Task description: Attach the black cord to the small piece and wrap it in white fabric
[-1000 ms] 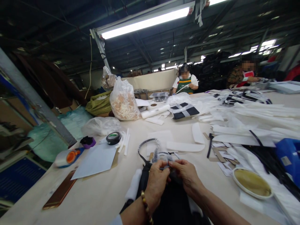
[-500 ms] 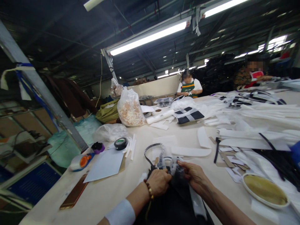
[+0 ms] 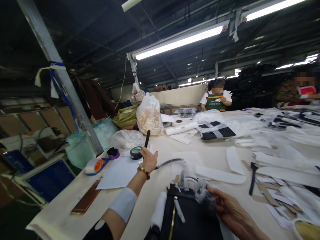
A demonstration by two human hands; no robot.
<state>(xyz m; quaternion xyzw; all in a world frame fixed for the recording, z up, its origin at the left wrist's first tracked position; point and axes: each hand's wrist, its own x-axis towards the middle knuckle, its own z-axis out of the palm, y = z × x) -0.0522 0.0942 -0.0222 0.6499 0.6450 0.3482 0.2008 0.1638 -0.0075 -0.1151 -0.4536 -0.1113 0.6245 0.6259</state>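
Note:
In front of me stands a black bag [image 3: 192, 213] with a gold zip and a wrapped zip pull hanging at its front. A dark strap in clear plastic [image 3: 172, 161] arcs from the top of the bag to my left hand [image 3: 149, 161]. That hand is closed on it beside the black tape roll [image 3: 136, 153], and a flat black end sticks up above the fingers. At the bag's upper right corner, my right hand [image 3: 225, 203] pinches crumpled clear plastic wrap [image 3: 203, 190]. Its lower fingers are partly hidden against the bag.
A light-blue sheet [image 3: 117, 175], a phone-like brown slab [image 3: 86, 197] and a tape dispenser [image 3: 95, 166] lie left. White foam pieces [image 3: 220, 175] and scraps cover the right. A filled plastic bag [image 3: 150, 115] stands behind. Two people sit across the table.
My left hand has moved from the bag's top up and left, drawing the strap out with it. My right hand stays at the bag's corner. The view has turned left.

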